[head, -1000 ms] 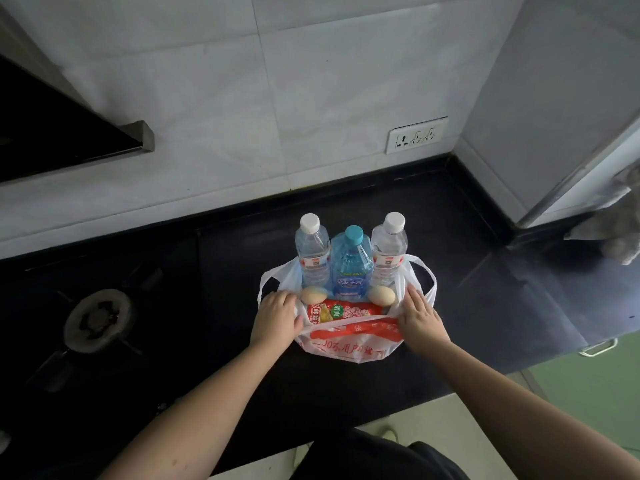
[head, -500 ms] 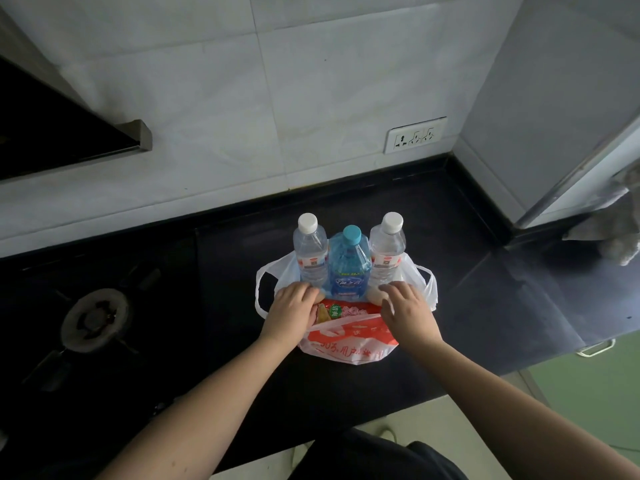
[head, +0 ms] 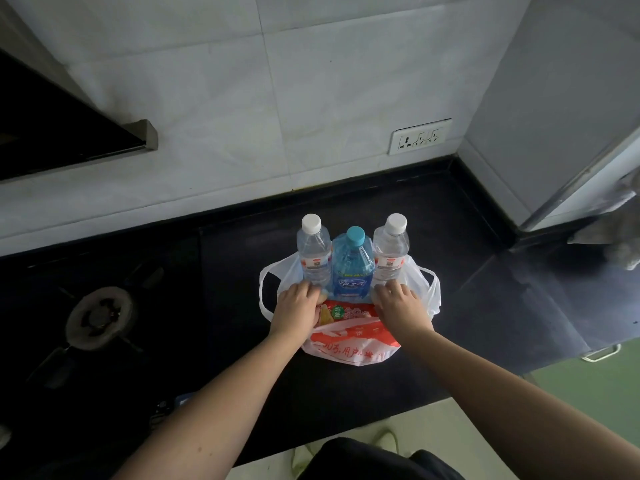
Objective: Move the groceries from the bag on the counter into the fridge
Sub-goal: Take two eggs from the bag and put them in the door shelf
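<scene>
Nearest us, the white and red bag sits on the black counter, a red packet showing in its mouth. Our left hand and right hand reach inside, fingers curled downward; what they grip we cannot tell. Behind them stand two clear bottles flanking a blue bottle. Farther back is the tiled wall.

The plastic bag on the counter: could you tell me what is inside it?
Three upright bottles: two clear bottles flanking a blue bottle, plus a red packet in the plastic bag. Anything under either the left hand or right hand is hidden.
</scene>
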Motion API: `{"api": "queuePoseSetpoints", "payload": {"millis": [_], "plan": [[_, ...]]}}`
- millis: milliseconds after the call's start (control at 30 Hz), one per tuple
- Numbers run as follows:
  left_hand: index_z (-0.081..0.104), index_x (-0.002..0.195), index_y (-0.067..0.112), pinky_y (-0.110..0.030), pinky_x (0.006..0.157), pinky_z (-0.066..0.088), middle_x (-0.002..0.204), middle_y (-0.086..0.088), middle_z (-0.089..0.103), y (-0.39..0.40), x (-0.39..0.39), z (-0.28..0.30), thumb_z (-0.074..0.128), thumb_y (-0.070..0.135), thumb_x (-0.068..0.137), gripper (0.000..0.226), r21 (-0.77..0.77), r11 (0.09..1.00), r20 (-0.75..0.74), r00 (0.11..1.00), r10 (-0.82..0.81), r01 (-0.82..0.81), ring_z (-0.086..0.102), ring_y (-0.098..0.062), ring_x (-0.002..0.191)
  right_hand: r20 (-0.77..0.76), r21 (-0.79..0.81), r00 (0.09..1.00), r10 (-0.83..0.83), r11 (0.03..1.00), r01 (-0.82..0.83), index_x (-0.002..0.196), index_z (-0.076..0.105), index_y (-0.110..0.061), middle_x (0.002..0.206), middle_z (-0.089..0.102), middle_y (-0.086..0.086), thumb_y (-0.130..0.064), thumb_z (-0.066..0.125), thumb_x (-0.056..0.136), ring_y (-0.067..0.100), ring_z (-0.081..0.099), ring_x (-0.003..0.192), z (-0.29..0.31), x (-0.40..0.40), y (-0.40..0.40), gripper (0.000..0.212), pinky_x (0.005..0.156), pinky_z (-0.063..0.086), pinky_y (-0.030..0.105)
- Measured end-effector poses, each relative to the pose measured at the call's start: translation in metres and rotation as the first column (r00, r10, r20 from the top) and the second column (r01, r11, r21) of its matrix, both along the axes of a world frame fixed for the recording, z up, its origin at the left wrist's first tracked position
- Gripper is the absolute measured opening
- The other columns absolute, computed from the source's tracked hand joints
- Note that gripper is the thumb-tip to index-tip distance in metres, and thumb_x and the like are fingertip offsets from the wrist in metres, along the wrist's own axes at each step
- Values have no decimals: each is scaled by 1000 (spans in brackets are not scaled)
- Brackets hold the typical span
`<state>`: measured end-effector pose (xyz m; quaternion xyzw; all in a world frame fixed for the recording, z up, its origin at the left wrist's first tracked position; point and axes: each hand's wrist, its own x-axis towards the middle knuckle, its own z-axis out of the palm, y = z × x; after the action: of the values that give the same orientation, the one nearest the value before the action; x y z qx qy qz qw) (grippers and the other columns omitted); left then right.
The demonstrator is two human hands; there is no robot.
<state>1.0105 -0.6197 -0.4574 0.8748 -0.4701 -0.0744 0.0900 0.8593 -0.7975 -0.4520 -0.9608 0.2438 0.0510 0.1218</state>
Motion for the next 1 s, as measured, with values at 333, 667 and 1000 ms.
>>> {"api": "queuePoseSetpoints", "payload": {"millis": [333, 667, 1000], "plan": [[55, 119, 13, -33, 92, 46, 119, -6, 61, -5, -7, 0, 66, 18, 86, 36, -24, 1000, -59, 998, 6, -7, 60, -22, 106, -91, -4, 995, 40, 999, -41, 137, 38, -22, 135, 53, 3, -39, 53, 95, 25, 51, 122, -2, -4, 2, 48, 108, 34, 37], [53, 124, 19, -33, 89, 51, 118, 1, 62, 15, -16, 15, 74, 26, 81, 48, -197, 951, -264, 947, 181, -237, 61, -17, 106, 207, 101, 977, -49, 994, 29, 128, 54, -14, 125, 59, 8, -29, 67, 87, 32, 55, 113, 24, -20, 20, 46, 96, 48, 49], [49, 135, 40, -33, 96, 48, 135, 11, 48, 85, -21, 66, 69, 29, 88, 53, -190, 720, -874, 449, 186, -668, 52, -12, 119, 159, 694, 845, -511, 667, 273, 121, 54, -25, 107, 62, -8, -37, 60, 91, 11, 62, 97, 93, -22, 78, 33, 75, 51, 22]]}}
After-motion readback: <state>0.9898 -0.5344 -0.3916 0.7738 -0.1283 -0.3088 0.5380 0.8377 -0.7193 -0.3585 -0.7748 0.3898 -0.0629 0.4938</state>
